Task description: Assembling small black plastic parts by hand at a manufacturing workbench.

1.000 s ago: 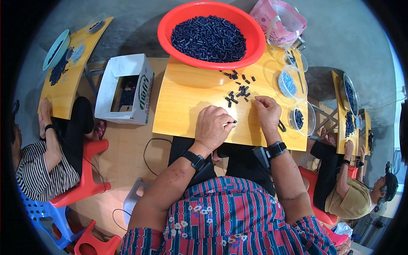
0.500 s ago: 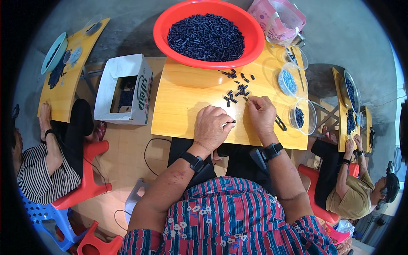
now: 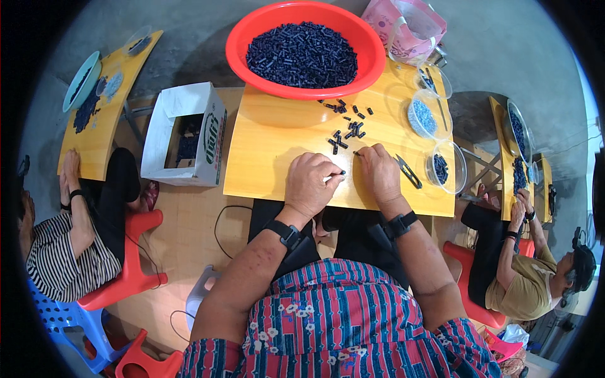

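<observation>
My left hand (image 3: pixel 312 183) rests at the near part of the yellow table (image 3: pixel 265 170), thumb and forefinger pinched on a small dark piece (image 3: pixel 343 172) with something white beside it. To its right, my right hand (image 3: pixel 380 173) pinches a short black tube-like piece (image 3: pixel 357 153) at its fingertips. Just beyond both hands lie several loose black pieces (image 3: pixel 354 130). Black thread snips (image 3: pixel 409 172) lie on the table to the right of my right hand. Farther back stands a wide red basin (image 3: pixel 378 60) heaped with the same small dark pieces.
On the table's right side stand a clear tub of dark pieces (image 3: pixel 440 166), a tub of light-blue bits (image 3: pixel 423 118) and another small tub (image 3: pixel 428 80). A pink bag (image 3: pixel 397 44) is behind them. A white carton (image 3: pixel 217 138) stands left. Co-workers sit at tables on both sides.
My right hand has drawn back slightly left from the loose pieces, now with a black piece in its fingertips. The snips show more fully. My left hand keeps its pinch.
</observation>
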`<action>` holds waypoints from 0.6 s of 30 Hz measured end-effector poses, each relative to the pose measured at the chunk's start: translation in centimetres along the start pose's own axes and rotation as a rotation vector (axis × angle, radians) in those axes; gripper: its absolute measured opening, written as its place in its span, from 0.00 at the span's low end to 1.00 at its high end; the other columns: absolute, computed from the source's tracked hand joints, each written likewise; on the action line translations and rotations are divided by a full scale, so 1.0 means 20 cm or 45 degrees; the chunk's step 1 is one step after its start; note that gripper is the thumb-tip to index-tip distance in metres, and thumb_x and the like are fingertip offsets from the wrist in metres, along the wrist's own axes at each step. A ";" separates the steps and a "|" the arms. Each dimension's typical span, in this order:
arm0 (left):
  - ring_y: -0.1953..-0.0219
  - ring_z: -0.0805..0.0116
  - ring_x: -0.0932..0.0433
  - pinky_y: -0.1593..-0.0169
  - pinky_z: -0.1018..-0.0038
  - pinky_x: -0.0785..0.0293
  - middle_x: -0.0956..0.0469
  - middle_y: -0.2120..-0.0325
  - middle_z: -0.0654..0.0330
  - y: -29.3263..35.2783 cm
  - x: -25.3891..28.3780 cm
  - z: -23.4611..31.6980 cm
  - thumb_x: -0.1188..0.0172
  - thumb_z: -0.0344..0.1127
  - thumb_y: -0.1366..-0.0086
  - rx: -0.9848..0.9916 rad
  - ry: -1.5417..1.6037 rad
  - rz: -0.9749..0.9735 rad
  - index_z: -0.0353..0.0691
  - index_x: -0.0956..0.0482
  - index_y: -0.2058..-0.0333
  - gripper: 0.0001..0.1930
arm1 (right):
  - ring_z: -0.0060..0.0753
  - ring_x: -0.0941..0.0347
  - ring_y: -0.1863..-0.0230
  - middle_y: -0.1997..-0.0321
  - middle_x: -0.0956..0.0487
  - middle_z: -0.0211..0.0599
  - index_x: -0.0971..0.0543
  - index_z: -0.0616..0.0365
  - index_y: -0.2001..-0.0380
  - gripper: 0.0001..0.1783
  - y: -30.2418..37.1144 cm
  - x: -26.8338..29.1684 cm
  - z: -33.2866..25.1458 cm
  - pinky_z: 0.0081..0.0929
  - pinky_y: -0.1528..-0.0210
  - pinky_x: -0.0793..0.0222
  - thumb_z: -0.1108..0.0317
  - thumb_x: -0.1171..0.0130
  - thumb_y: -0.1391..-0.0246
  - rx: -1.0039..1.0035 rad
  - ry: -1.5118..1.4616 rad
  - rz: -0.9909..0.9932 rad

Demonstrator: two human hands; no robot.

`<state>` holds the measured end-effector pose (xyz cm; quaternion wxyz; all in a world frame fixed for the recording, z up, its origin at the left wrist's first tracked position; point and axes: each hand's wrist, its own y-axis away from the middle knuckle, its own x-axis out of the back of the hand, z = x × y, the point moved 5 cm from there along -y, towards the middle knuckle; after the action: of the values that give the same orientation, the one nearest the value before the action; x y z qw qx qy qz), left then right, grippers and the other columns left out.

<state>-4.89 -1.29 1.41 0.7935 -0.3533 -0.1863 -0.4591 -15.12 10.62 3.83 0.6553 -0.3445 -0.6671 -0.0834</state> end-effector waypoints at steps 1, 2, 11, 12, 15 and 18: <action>0.60 0.58 0.24 0.50 0.62 0.31 0.19 0.71 0.62 0.00 0.00 0.00 0.33 0.37 0.47 0.007 0.049 0.014 0.44 0.15 0.74 0.04 | 0.42 0.24 0.66 0.70 0.24 0.36 0.23 0.55 0.78 0.04 0.03 -0.03 0.01 0.36 0.65 0.24 0.69 0.41 0.52 -0.040 -0.039 -0.045; 0.60 0.59 0.23 0.51 0.62 0.30 0.18 0.70 0.62 -0.01 0.01 0.00 0.33 0.36 0.47 0.014 0.098 0.028 0.44 0.16 0.74 0.04 | 0.44 0.23 0.67 0.70 0.24 0.37 0.22 0.55 0.76 0.04 0.06 -0.05 0.02 0.37 0.64 0.24 0.68 0.41 0.51 -0.081 -0.078 -0.090; 0.62 0.57 0.21 0.53 0.63 0.28 0.16 0.69 0.62 -0.01 0.02 -0.01 0.32 0.34 0.48 0.010 0.210 -0.016 0.43 0.17 0.72 0.05 | 0.49 0.23 0.64 0.66 0.24 0.41 0.20 0.54 0.68 0.03 0.13 -0.04 -0.05 0.41 0.61 0.24 0.68 0.40 0.46 -0.039 -0.443 -0.127; 0.62 0.57 0.21 0.53 0.63 0.29 0.17 0.70 0.62 -0.01 0.01 -0.01 0.32 0.34 0.48 0.036 0.165 -0.087 0.44 0.17 0.72 0.05 | 0.48 0.23 0.64 0.66 0.24 0.41 0.21 0.54 0.67 0.04 0.13 -0.04 -0.05 0.40 0.61 0.24 0.69 0.40 0.46 0.008 -0.460 -0.128; 0.63 0.57 0.22 0.54 0.62 0.29 0.17 0.72 0.62 0.00 0.01 -0.01 0.32 0.35 0.48 0.021 0.169 -0.103 0.44 0.17 0.72 0.05 | 0.48 0.24 0.64 0.67 0.25 0.41 0.23 0.54 0.64 0.06 0.13 -0.03 -0.05 0.40 0.61 0.25 0.70 0.40 0.47 0.102 -0.481 -0.112; 0.64 0.57 0.22 0.53 0.62 0.29 0.18 0.73 0.62 -0.01 0.02 0.00 0.32 0.35 0.48 -0.031 0.156 -0.099 0.45 0.17 0.73 0.05 | 0.48 0.24 0.64 0.67 0.25 0.40 0.23 0.54 0.64 0.07 0.12 -0.03 -0.05 0.40 0.60 0.25 0.71 0.40 0.48 0.141 -0.455 -0.113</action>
<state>-4.87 -1.51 1.72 0.7805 -0.3268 -0.1454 -0.5126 -13.02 11.60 2.55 0.5399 -0.2874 -0.7910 -0.0130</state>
